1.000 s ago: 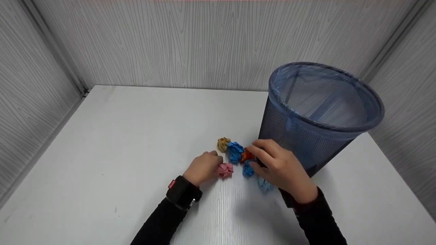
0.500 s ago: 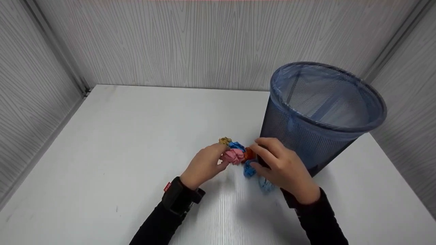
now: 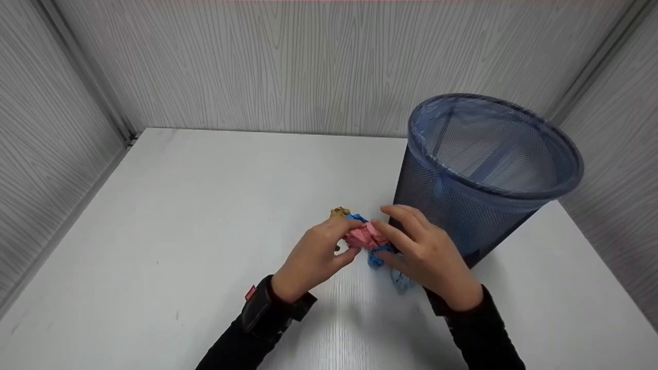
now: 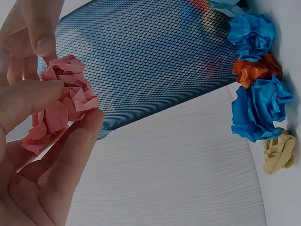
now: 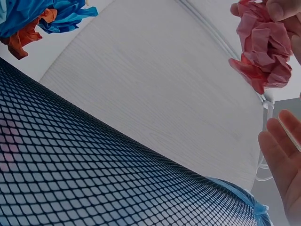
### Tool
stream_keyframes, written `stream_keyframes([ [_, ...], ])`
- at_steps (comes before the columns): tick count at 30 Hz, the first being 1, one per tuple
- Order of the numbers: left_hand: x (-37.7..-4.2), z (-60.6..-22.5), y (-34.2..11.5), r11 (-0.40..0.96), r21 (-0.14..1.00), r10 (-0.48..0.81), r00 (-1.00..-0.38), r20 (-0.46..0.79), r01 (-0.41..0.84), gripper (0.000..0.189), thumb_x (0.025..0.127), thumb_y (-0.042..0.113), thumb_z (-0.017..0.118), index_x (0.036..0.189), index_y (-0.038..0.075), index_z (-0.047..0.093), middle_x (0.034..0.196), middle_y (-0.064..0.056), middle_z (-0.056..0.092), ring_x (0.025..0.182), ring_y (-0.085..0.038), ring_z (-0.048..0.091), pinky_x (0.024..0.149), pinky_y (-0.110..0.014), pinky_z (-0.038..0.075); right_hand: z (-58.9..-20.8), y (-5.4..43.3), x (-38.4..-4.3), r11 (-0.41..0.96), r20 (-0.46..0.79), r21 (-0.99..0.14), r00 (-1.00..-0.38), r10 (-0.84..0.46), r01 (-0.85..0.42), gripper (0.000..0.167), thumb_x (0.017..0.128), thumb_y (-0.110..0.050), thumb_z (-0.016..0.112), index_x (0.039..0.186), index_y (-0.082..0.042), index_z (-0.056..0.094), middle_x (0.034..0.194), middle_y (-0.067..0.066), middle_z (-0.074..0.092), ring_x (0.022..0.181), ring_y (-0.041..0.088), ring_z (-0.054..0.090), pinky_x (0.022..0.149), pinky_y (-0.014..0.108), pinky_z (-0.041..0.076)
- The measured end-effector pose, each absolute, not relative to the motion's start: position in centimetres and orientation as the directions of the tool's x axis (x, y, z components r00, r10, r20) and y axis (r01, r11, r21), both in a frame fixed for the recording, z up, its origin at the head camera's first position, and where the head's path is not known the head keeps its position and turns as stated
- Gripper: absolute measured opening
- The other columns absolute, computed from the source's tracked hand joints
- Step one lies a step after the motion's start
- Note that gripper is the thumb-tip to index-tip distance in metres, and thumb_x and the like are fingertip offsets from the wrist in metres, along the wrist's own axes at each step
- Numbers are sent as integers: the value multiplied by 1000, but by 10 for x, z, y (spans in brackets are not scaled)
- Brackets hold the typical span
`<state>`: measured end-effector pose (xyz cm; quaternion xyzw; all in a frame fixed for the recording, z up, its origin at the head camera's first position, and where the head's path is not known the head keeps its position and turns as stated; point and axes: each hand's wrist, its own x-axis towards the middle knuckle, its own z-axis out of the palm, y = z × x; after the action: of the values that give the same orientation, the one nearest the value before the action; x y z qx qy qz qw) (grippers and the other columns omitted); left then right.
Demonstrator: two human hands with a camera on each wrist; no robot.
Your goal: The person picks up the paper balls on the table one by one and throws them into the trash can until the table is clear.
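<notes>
In the head view my left hand pinches a pink crumpled paper ball between thumb and fingers, raised off the table; the left wrist view shows the grip on the pink ball closely. My right hand hovers just right of it, against the bin's near side. Its fingers are extended and hold nothing in the right wrist view. Below lie a yellow ball, a larger blue ball, an orange ball, another blue ball and a pale blue ball.
A mesh wastebasket with a bluish liner stands upright at the right, its open rim above the hands. Coloured shapes show faintly through its mesh. The white tabletop stretches left, bounded by wood-grain panels.
My left hand has lifted the pink paper ball from the table and carried it right, up to the right hand's fingers. The right hand has barely moved.
</notes>
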<state>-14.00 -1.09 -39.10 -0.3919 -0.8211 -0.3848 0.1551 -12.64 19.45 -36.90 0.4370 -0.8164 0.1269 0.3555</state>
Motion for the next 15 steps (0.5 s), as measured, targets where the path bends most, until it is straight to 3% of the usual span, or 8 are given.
stream_keyframes([
  [15, -134, -386, -12, 308, 484, 527, -570, 630, 819, 33, 79, 7, 65, 110, 0, 56, 100, -8, 57, 79, -11, 52, 64, -17, 44, -367, 190, -123, 536, 690, 76, -344, -637, -841, 52, 58, 2, 79, 106, -4, 58, 105, 12, 54, 91, 23, 55, 66, 31, 50],
])
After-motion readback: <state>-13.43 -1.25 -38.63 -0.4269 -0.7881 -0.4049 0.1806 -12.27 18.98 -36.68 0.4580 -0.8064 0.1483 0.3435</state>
